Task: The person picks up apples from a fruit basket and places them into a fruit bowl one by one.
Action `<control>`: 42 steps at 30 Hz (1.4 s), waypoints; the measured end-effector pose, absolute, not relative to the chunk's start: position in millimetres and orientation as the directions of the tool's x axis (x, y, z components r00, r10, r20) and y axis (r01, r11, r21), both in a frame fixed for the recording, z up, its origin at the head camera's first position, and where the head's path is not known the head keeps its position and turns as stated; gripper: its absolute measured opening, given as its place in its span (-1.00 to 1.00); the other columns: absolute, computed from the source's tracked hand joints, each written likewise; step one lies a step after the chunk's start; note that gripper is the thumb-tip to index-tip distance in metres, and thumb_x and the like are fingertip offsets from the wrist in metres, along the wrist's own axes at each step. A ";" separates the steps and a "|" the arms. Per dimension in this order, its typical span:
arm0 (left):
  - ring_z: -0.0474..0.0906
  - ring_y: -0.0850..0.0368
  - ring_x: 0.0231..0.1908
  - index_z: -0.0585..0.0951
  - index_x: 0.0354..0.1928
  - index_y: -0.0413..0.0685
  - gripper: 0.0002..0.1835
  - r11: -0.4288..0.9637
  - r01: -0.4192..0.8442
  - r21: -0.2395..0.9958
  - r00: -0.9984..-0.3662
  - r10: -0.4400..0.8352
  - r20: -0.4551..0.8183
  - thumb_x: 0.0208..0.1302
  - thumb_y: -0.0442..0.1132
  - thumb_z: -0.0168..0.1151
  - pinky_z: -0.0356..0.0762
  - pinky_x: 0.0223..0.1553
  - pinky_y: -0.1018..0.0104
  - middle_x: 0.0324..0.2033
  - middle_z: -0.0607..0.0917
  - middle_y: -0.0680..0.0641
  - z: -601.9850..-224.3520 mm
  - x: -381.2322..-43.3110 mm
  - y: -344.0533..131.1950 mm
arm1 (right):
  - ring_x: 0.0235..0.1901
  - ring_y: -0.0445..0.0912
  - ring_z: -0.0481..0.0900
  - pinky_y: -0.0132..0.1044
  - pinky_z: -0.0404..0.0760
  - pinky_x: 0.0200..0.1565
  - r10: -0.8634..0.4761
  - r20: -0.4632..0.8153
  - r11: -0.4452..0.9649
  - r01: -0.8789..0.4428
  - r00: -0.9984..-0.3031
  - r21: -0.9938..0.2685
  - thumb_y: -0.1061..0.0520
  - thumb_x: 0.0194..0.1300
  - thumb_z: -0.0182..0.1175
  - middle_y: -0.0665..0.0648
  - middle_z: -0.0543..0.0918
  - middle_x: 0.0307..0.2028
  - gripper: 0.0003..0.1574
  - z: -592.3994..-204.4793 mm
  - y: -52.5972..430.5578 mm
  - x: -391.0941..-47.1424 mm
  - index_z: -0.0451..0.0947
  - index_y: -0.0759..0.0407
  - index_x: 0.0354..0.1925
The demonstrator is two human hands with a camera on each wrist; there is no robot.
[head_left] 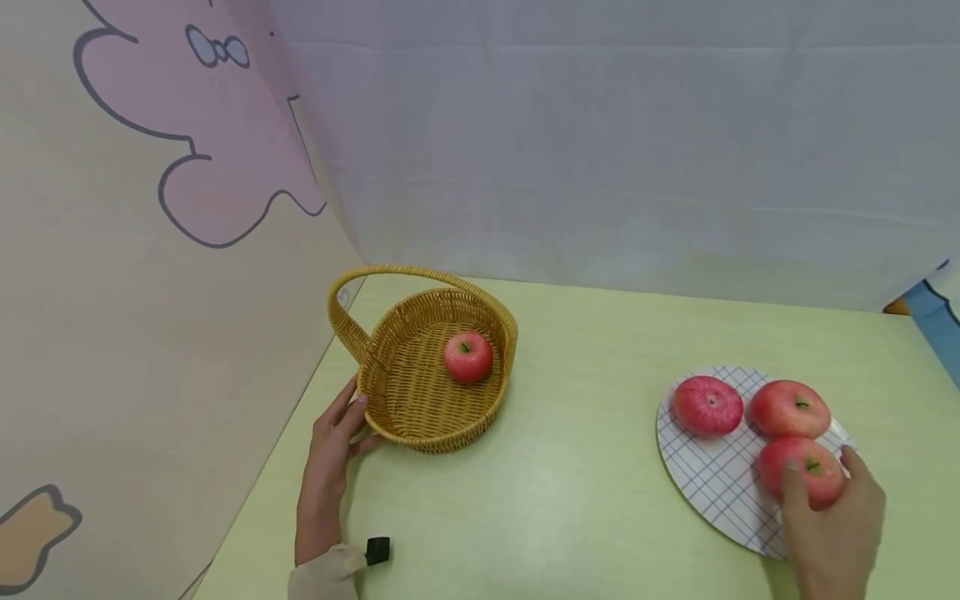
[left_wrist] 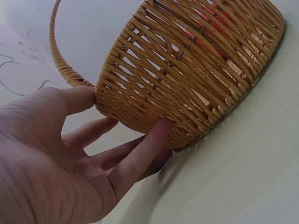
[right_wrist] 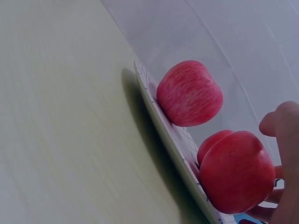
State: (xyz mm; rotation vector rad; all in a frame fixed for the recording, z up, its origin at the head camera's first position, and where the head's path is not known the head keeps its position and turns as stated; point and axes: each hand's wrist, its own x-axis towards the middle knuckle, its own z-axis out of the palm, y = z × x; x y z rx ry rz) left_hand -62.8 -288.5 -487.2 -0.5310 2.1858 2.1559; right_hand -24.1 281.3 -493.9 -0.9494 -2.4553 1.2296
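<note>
A round wicker basket (head_left: 397, 367) with an arched handle stands left of centre, one red apple (head_left: 468, 358) inside it. My left hand (head_left: 335, 446) touches the basket's near left outer wall, fingers spread and mostly straight, as the left wrist view also shows. On the right, a white checked plate (head_left: 716, 483) bears three red apples. Over the nearest apple (head_left: 795, 468) reaches my right hand (head_left: 836, 517), thumb and fingers spread about its near side. The right wrist view shows the thumb (right_wrist: 275, 123) apart from this apple (right_wrist: 238, 172); finger contact behind it is hidden.
Two more apples lie on the plate: one at the back left (head_left: 707, 406), one at the back right (head_left: 790, 408). The pale yellow-green table (head_left: 577, 467) stretches between basket and plate. A white cloth (head_left: 615, 150) hangs behind; a patterned wall (head_left: 187, 333) borders the left.
</note>
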 end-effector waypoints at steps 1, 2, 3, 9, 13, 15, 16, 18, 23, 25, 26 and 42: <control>0.65 0.29 0.20 0.28 0.57 0.53 -0.40 -0.014 -0.259 0.966 -0.941 -0.223 -0.255 0.58 0.11 0.13 0.79 -0.04 0.23 0.52 0.39 -0.01 -487.2 -62.4 -288.5 | 0.55 0.26 0.12 0.02 0.08 0.64 0.661 -0.061 0.432 0.446 -0.747 -0.784 -0.06 0.55 0.03 0.37 0.11 0.60 -0.07 -494.2 280.3 -23.4 -0.08 0.09 0.69; 0.65 0.29 0.20 0.28 0.58 0.53 -0.40 -0.014 -0.261 0.965 -0.940 -0.224 -0.257 0.58 0.11 0.13 0.79 -0.04 0.23 0.52 0.39 -0.01 -487.2 -62.0 -288.5 | 0.51 0.24 0.15 -0.07 0.12 0.61 0.677 -0.041 0.431 0.442 -0.735 -0.787 -0.06 0.54 0.03 0.34 0.14 0.60 -0.09 -494.5 278.9 -22.8 -0.05 0.06 0.69; 0.65 0.30 0.20 0.28 0.58 0.53 -0.40 -0.013 -0.261 0.965 -0.940 -0.225 -0.257 0.58 0.10 0.13 0.79 -0.04 0.23 0.52 0.39 -0.01 -487.1 -61.6 -288.5 | 0.48 0.22 0.18 -0.15 0.15 0.57 0.692 -0.021 0.430 0.436 -0.722 -0.791 -0.05 0.54 0.02 0.31 0.17 0.59 -0.11 -494.6 277.6 -22.2 -0.02 0.02 0.68; 0.64 0.31 0.20 0.27 0.58 0.52 -0.40 -0.002 -0.259 0.966 -0.940 -0.230 -0.252 0.59 0.09 0.11 0.79 -0.05 0.25 0.53 0.38 -0.02 -486.1 -59.6 -289.0 | 0.40 -0.13 0.37 -0.47 0.26 0.40 0.778 0.117 0.388 0.326 -0.617 -0.862 -0.10 0.52 0.14 0.02 0.40 0.48 -0.28 -495.3 269.3 -19.1 0.27 -0.24 0.56; 0.64 0.31 0.21 0.27 0.58 0.51 -0.39 -0.001 -0.245 0.969 -0.945 -0.222 -0.239 0.58 0.11 0.13 0.79 -0.05 0.24 0.53 0.36 -0.02 -485.6 -59.9 -289.2 | 0.19 -0.44 0.42 -0.55 0.34 0.28 0.814 0.213 0.380 0.217 -0.541 -0.899 -0.02 0.46 0.21 -0.25 0.52 0.30 -0.40 -492.6 264.6 -18.1 0.47 -0.29 0.41; 0.64 0.31 0.21 0.27 0.58 0.51 -0.39 -0.002 -0.238 0.971 -0.947 -0.220 -0.233 0.58 0.11 0.13 0.79 -0.05 0.24 0.53 0.36 -0.02 -485.4 -60.1 -289.2 | 0.16 -0.48 0.41 -0.56 0.35 0.26 0.817 0.233 0.386 0.200 -0.528 -0.900 0.00 0.48 0.17 -0.33 0.51 0.25 -0.44 -489.5 262.1 -18.3 0.50 -0.30 0.39; 0.64 0.31 0.21 0.27 0.58 0.51 -0.39 -0.003 -0.237 0.972 -0.948 -0.219 -0.232 0.58 0.11 0.13 0.79 -0.05 0.24 0.53 0.37 -0.03 -485.3 -60.1 -289.2 | 0.16 -0.49 0.39 -0.56 0.34 0.26 0.818 0.235 0.389 0.204 -0.525 -0.898 0.00 0.49 0.15 -0.35 0.51 0.25 -0.45 -487.4 260.5 -18.2 0.50 -0.30 0.39; 0.65 0.31 0.21 0.27 0.58 0.50 -0.39 -0.001 -0.236 0.972 -0.948 -0.219 -0.230 0.58 0.10 0.13 0.79 -0.05 0.24 0.53 0.37 -0.03 -485.2 -60.0 -289.1 | 0.15 -0.50 0.39 -0.56 0.34 0.24 0.819 0.248 0.394 0.193 -0.518 -0.898 0.00 0.50 0.13 -0.37 0.51 0.24 -0.47 -483.6 257.3 -18.2 0.51 -0.29 0.38; 0.65 0.30 0.21 0.28 0.58 0.51 -0.39 -0.007 -0.242 0.970 -0.946 -0.219 -0.237 0.57 0.12 0.13 0.79 -0.04 0.24 0.53 0.37 -0.03 -485.3 -59.9 -289.0 | 0.10 -0.50 0.43 -0.56 0.39 0.20 0.798 0.347 0.439 0.082 -0.493 -0.895 0.08 0.44 0.17 -0.43 0.52 0.15 -0.49 -479.2 252.9 -19.7 0.59 -0.16 0.32; 0.65 0.29 0.21 0.28 0.58 0.52 -0.39 -0.009 -0.242 0.970 -0.946 -0.218 -0.239 0.57 0.13 0.14 0.79 -0.04 0.24 0.53 0.37 -0.03 -485.4 -60.1 -289.2 | 0.11 -0.51 0.43 -0.56 0.40 0.21 0.781 0.384 0.469 0.055 -0.493 -0.882 0.06 0.45 0.17 -0.46 0.52 0.15 -0.50 -480.9 252.7 -20.8 0.59 -0.17 0.31; 0.65 0.29 0.21 0.28 0.58 0.52 -0.39 -0.009 -0.242 0.970 -0.946 -0.218 -0.239 0.56 0.13 0.14 0.78 -0.04 0.24 0.53 0.37 -0.03 -485.5 -60.2 -289.3 | 0.12 -0.52 0.42 -0.57 0.40 0.22 0.776 0.397 0.481 0.053 -0.491 -0.875 0.04 0.45 0.18 -0.48 0.52 0.15 -0.51 -482.1 252.3 -21.5 0.59 -0.19 0.30; 0.63 0.23 0.25 0.28 0.58 0.50 -0.37 -0.008 -0.242 0.970 -0.946 -0.219 -0.238 0.55 0.14 0.15 0.79 -0.05 0.24 0.53 0.39 -0.04 -486.2 -63.4 -289.2 | 0.02 -0.30 0.67 -0.56 0.59 0.16 0.580 0.679 0.461 -0.506 -0.450 -0.729 0.28 0.37 0.22 0.27 0.75 0.07 -0.56 -476.0 213.0 -33.0 0.57 0.61 0.09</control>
